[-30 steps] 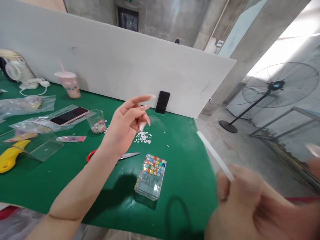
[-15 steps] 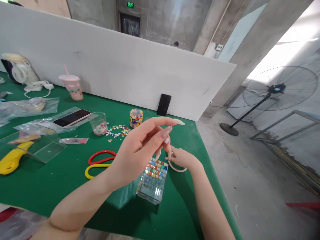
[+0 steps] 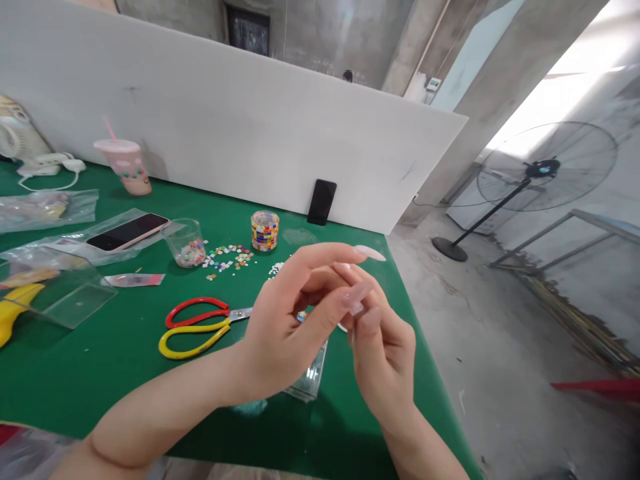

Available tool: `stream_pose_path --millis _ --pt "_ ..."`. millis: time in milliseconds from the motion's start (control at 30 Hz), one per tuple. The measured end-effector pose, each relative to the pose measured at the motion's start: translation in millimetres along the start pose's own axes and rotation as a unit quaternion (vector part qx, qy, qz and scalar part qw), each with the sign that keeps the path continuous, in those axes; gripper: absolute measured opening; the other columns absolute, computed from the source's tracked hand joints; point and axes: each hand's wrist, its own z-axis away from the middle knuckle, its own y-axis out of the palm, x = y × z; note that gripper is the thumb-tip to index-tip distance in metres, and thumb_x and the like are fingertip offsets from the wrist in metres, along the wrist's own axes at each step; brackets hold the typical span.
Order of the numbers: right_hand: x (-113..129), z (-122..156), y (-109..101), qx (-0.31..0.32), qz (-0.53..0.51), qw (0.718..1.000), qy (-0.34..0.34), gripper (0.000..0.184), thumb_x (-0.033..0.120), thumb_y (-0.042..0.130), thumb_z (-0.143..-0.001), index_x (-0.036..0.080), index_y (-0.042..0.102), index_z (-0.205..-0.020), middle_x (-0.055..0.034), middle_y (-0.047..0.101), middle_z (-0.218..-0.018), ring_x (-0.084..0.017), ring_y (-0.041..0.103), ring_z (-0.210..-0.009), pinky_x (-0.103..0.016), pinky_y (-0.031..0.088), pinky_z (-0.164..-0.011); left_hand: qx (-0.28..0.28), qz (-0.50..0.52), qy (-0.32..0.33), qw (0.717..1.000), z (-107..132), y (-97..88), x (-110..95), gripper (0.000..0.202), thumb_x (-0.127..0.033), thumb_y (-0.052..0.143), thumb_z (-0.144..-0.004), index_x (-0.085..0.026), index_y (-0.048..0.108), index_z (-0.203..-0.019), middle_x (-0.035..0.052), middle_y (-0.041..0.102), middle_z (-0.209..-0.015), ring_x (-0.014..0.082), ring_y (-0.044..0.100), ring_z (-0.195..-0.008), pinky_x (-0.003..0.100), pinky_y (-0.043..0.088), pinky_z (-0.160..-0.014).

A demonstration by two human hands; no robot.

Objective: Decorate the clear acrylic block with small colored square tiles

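My left hand point(image 3: 293, 320) and my right hand point(image 3: 385, 357) meet above the near right part of the green table point(image 3: 125, 373). Their fingertips press together in a pinch. Something small and white seems to sit between them, but I cannot make it out. Under the hands lies a clear box point(image 3: 310, 383), mostly hidden, with only its near corner showing. Red and yellow scissors point(image 3: 197, 327) lie just left of my left hand. A round cup covered in coloured tiles point(image 3: 265, 230) stands behind the hands.
Loose coloured tiles point(image 3: 227, 257) and a clear cup of tiles point(image 3: 187, 243) lie mid-table. A black phone point(image 3: 321, 201) leans on the white board point(image 3: 225, 127). A pink phone point(image 3: 125, 231), a pink drink cup point(image 3: 123, 167) and a clear case point(image 3: 55, 287) are at the left. A fan point(image 3: 545, 167) stands on the floor past the table's right edge.
My right hand came in from the near right, reached the box, then rose to meet my left hand. My left hand lowered over the box and now hides its tiled top.
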Motion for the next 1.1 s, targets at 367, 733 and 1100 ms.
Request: stream_pose_path --millis 367,733,1100 --pt "3.4 -4.2 0.2 -0.093 -0.103 0.990 0.027 0.016 0.030 0.064 -0.092 0.036 0.078 -0.098 0.0006 0.076 -0.101 -0.019 0.070 -0.098 -0.037 0.061 -0.086 -0.082 -0.072 0.025 0.994 2.9 7.5 8.2 0.016 -0.024 0.063 -0.092 -0.028 0.050 -0.099 -0.0072 0.056 -0.069 0.0078 0.054 -0.053 0.019 0.044 -0.046" --pt "10.1 -7.3 -9.7 -0.031 -0.218 0.974 0.050 0.020 0.030 0.059 -0.096 0.033 0.077 -0.104 0.0068 0.076 -0.112 -0.013 0.067 -0.112 -0.024 0.055 -0.099 0.200 -0.394 0.123 0.889 3.7 -11.8 -18.6 0.014 -0.018 0.036 -0.101 -0.021 0.047 -0.093 -0.0054 0.059 -0.073 0.0093 0.056 -0.056 0.023 0.039 -0.048" --pt "16.2 -6.1 -5.0 0.001 -0.240 0.967 0.082 0.046 0.041 0.030 -0.106 0.030 0.073 -0.116 0.0061 0.076 -0.116 -0.011 0.065 -0.117 -0.021 0.051 -0.104 0.150 -0.422 0.118 0.886 9.9 -1.9 -4.7 0.013 -0.019 0.034 -0.102 -0.021 0.046 -0.099 -0.0068 0.063 -0.077 0.0075 0.058 -0.054 0.021 0.040 -0.048"
